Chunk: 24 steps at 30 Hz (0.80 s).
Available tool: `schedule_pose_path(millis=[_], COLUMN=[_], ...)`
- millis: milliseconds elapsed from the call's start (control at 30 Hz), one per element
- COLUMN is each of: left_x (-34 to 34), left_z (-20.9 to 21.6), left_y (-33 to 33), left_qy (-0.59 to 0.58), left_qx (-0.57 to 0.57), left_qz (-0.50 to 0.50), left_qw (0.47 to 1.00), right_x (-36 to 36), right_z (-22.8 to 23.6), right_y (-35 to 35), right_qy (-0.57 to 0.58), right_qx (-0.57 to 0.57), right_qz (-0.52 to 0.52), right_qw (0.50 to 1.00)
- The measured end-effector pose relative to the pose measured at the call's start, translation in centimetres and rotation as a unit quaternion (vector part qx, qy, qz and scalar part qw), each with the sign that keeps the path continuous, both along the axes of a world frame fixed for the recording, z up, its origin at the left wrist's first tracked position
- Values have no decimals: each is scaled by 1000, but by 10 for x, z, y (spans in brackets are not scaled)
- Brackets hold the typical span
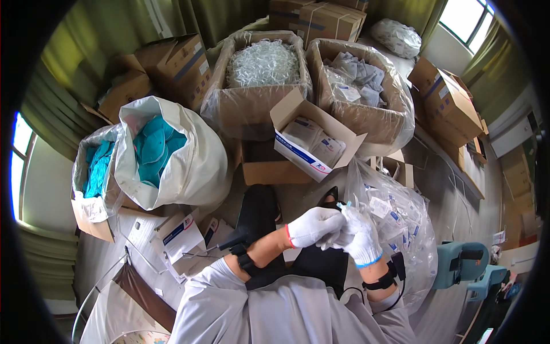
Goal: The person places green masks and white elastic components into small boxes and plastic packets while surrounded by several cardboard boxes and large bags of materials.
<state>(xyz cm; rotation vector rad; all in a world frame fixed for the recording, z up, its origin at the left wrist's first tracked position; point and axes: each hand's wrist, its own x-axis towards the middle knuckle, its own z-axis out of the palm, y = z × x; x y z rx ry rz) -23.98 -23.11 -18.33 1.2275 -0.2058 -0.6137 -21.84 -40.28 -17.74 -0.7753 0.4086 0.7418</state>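
Note:
My left hand (pixel 316 227) and my right hand (pixel 356 230), both in white knit gloves, meet above my lap. The fingers of both are closed and pressed together. A small bluish tip (pixel 345 204) shows at the fingertips, too small to name. Whatever else lies between the fingers is hidden by the gloves. Just ahead, an open white-and-blue carton (pixel 312 166) holds several flat packets (pixel 314 141) and rests tilted on a brown cardboard box (pixel 274 172). Close by my right hand lies a clear plastic bag (pixel 415 221) full of small printed packets.
At left a large white sack (pixel 200 155) holds teal cup-shaped pieces (pixel 157 146); beside it stands a lined box of teal pieces (pixel 98 166). Farther back are lined boxes of clear strips (pixel 263 66) and of packets (pixel 358 80). A blue chair (pixel 458 266) stands at right.

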Motion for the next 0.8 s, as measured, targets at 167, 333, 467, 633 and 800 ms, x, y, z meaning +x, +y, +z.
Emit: schedule_pose_path(millis=[167,333,467,633,800], left_x=[-31,-34,-38,-22,-5], left_z=[27,35,16,-2,-31], left_y=[26,38,61,138,58], left_qy=[-72,-63,11,122,100], left_qx=[12,51,-51,-147,-213], left_qz=[-161,-195,-139,148,103], left_qw=[984,977,989,970,966], right_x=[-40,-55,-55,-1,19], right_z=[19,23,22,49,44], right_y=[-47,-58,-75,-148,-104], right_qy=[11,69,117,-67,-75], right_qx=[62,57,206,58,133], right_qz=[168,109,47,-74,-114], right_qw=[984,990,970,993,982])
